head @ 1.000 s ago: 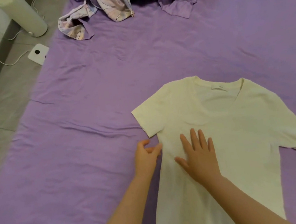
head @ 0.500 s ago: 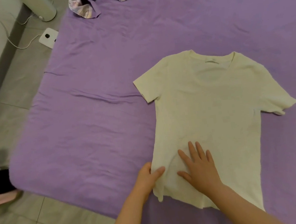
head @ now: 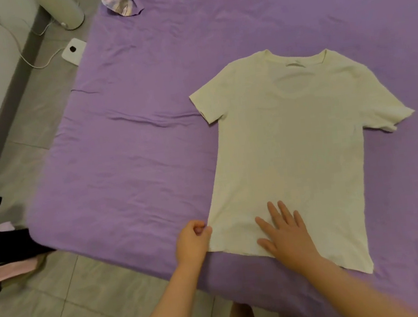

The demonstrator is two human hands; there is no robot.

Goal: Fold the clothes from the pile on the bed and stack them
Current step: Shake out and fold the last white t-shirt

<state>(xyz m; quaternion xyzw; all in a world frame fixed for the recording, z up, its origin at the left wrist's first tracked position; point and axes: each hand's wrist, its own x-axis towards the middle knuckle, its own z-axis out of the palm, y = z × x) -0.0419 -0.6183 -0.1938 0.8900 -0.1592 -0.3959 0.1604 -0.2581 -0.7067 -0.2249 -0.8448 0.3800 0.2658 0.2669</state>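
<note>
A pale cream T-shirt (head: 294, 149) lies spread flat on the purple bed sheet (head: 139, 165), collar away from me, both short sleeves out to the sides. My left hand (head: 192, 240) pinches the shirt's left side edge near the bottom hem, fingers curled. My right hand (head: 285, 233) presses flat on the lower part of the shirt, fingers straight and spread. A bit of the clothes pile (head: 121, 1), patterned and purple fabric, shows at the top edge of the bed.
The bed's near edge runs just below my hands, with grey floor tiles (head: 64, 315) beyond. On the floor lie black and pink clothes (head: 3, 247) at left, a white device (head: 73, 51) with cable, and a white cylinder (head: 63, 11).
Both hands slid down the shirt from chest height to the bottom hem, smoothing it. My view tilted down, so the pile has mostly left the top of the frame.
</note>
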